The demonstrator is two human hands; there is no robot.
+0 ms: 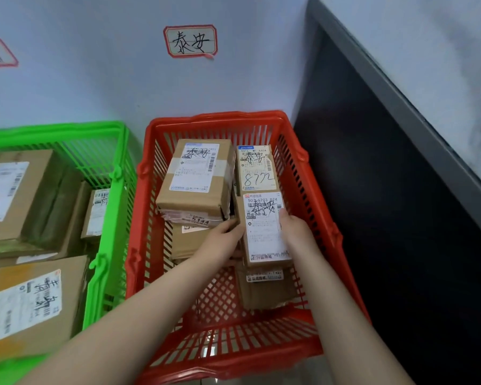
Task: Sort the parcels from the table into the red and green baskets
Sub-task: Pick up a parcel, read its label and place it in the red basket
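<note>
Fingers [231,225] of the left hand [220,237] curl round the left edge of the small parcel [264,232], held low inside the red basket [217,118], while the right hand [296,232] clamps its right edge; it looks like light, stiff cardboard, best gripped by opposite edges.

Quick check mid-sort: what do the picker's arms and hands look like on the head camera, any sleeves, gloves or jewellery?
No sleeves in view: the left forearm and right forearm are bare right to the bottom of the frame. The left hand and right hand wear no gloves, and no watch, bracelet or ring shows on the sides facing the camera.
</note>
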